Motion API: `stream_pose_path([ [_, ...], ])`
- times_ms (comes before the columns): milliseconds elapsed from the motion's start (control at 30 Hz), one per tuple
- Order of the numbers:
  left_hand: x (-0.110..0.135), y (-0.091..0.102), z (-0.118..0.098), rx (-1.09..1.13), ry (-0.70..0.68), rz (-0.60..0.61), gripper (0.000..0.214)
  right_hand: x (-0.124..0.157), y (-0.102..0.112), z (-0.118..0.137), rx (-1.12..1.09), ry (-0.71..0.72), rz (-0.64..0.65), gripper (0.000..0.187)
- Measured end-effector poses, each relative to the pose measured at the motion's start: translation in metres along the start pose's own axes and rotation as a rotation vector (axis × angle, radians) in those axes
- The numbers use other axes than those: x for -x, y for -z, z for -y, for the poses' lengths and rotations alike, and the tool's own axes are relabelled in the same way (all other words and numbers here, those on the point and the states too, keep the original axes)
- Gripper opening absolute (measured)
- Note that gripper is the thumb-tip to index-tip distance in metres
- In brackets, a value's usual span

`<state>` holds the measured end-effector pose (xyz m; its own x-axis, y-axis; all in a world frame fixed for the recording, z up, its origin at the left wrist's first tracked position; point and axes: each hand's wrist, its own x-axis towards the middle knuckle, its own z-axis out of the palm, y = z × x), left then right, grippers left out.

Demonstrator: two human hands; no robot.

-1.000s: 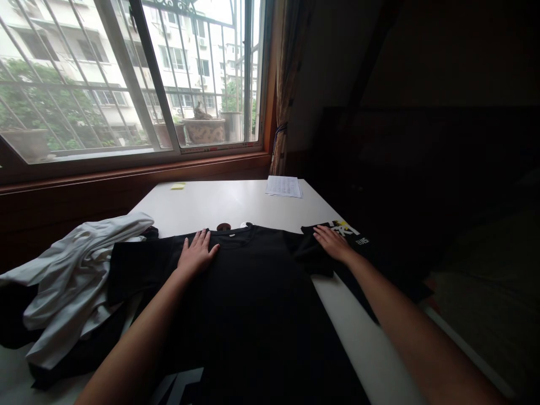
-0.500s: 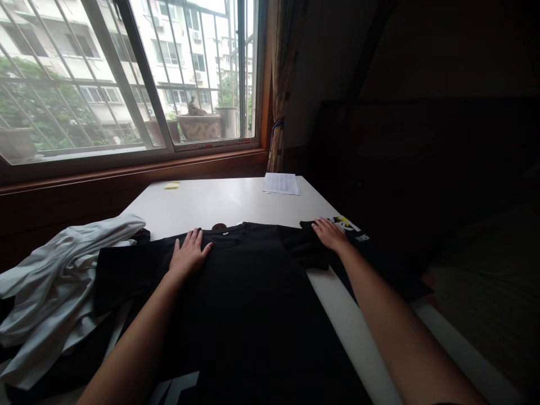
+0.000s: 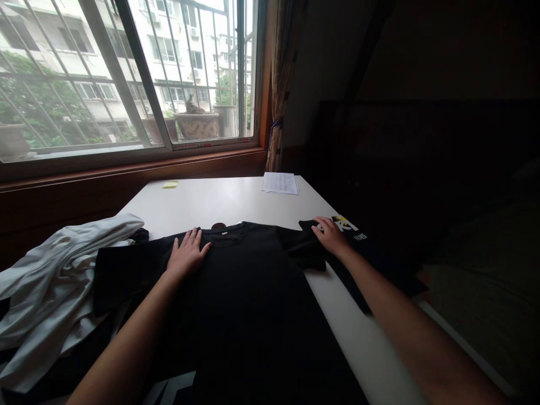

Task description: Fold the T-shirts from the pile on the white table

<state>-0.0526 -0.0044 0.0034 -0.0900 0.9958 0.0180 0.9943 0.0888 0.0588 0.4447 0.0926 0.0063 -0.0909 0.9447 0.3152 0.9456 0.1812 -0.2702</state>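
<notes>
A black T-shirt [image 3: 248, 298] lies spread flat on the white table [image 3: 228, 199], collar toward the window. My left hand [image 3: 185, 253] rests flat on its left shoulder, fingers spread and open. My right hand [image 3: 331, 235] lies on the shirt's right sleeve [image 3: 304, 247], fingers bent over the fabric's far edge; whether they pinch it I cannot make out. Under that hand lies a second black garment with white and yellow print [image 3: 352, 230], hanging over the table's right edge.
A crumpled white garment [image 3: 59, 281] is heaped at the left over more dark cloth. A sheet of paper [image 3: 280, 183] and a yellow sticky note [image 3: 170, 184] lie at the table's far side. Beyond is a barred window [image 3: 126, 73]; the right side is dark.
The view has shifted slightly. My right hand's fingers have curled a little at the sleeve's edge. My left hand stays flat on the shirt.
</notes>
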Motion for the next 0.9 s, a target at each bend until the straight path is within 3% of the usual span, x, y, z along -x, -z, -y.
stream_pose_path([
  [133, 0.002, 0.001, 0.011, -0.007, -0.015, 0.01, 0.081, 0.041, 0.016, 0.041, 0.084, 0.193, -0.119, 0.035],
  [233, 0.006, 0.002, 0.021, -0.013, -0.017, 0.018, 0.08, 0.067, 0.024, 0.057, 0.179, 0.108, -0.039, 0.037],
  [333, 0.012, 0.003, 0.032, -0.02, -0.023, 0.024, 0.079, 0.088, 0.027, 0.056, 0.114, -0.001, 0.1, 0.043],
  [433, 0.017, 0.005, 0.041, -0.027, -0.03, 0.025, 0.077, 0.107, 0.031, 0.057, 0.0, 0.011, 0.093, 0.044],
  [533, 0.02, 0.006, 0.047, -0.029, -0.051, 0.032, 0.074, 0.127, 0.042, 0.071, -0.075, 0.173, -0.011, 0.034],
  [667, 0.022, 0.01, 0.051, -0.017, -0.137, 0.038, 0.068, 0.147, 0.051, 0.091, -0.107, 0.495, 0.044, 0.027],
  [800, 0.029, 0.019, 0.041, -0.038, -0.203, -0.028, 0.062, 0.153, 0.044, 0.094, -0.086, 0.553, 0.069, 0.024],
  [900, 0.039, 0.031, 0.009, -0.074, -0.347, -0.14, 0.058, 0.155, 0.038, 0.092, -0.097, 0.53, 0.056, 0.028],
])
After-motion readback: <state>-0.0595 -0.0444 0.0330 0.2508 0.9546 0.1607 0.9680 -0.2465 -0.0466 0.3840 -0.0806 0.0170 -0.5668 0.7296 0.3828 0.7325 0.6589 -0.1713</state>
